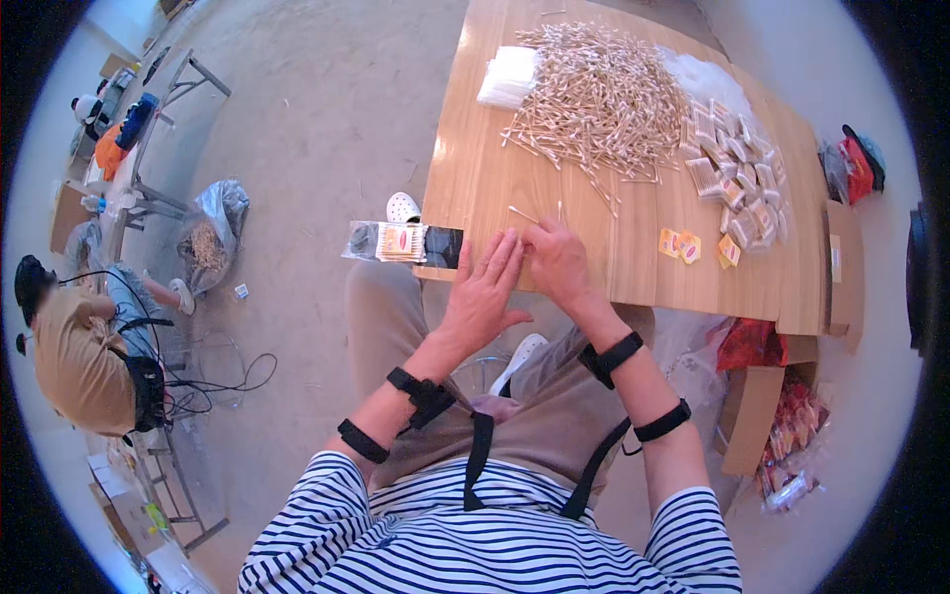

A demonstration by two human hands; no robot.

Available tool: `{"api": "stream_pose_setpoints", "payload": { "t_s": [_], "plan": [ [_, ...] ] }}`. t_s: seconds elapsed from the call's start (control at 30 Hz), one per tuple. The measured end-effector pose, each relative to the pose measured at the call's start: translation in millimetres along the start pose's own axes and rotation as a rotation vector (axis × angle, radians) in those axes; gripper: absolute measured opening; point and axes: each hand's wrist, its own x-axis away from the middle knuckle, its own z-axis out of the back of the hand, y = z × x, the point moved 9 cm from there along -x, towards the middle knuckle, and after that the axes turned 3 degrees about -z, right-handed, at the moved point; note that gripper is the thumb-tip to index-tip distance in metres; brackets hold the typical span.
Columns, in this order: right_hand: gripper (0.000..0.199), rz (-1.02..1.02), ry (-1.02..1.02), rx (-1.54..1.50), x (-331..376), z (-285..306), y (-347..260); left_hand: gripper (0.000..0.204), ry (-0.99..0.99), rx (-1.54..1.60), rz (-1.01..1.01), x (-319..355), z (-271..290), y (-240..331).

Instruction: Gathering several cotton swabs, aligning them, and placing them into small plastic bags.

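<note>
Left hand (485, 287) flat, fingers side by side, at the near edge of the table (633, 262), frame centre; right hand (560, 262) curled beside it. Grip of either: cannot tell, undersides hidden. Loose swabs (522, 214) just beyond right fingertips. Swab pile (604, 99), upper centre, presumably placed within reach; filled packet (400, 244) left of hands, likely for clearance.
</note>
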Motion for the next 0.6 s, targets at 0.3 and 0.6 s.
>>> {"api": "stream_pose_setpoints", "payload": {
  "t_s": [0.3, 0.6],
  "plan": [
    [0.01, -0.373, 0.127, 0.252, -1, 23, 54, 0.111, 0.049, 0.015, 0.04, -4, -5, -1],
    [0.01, -0.254, 0.077, 0.159, -40, 8, 77, 0.109, 0.062, 0.015, 0.03, -4, -6, 2]
  ]
}}
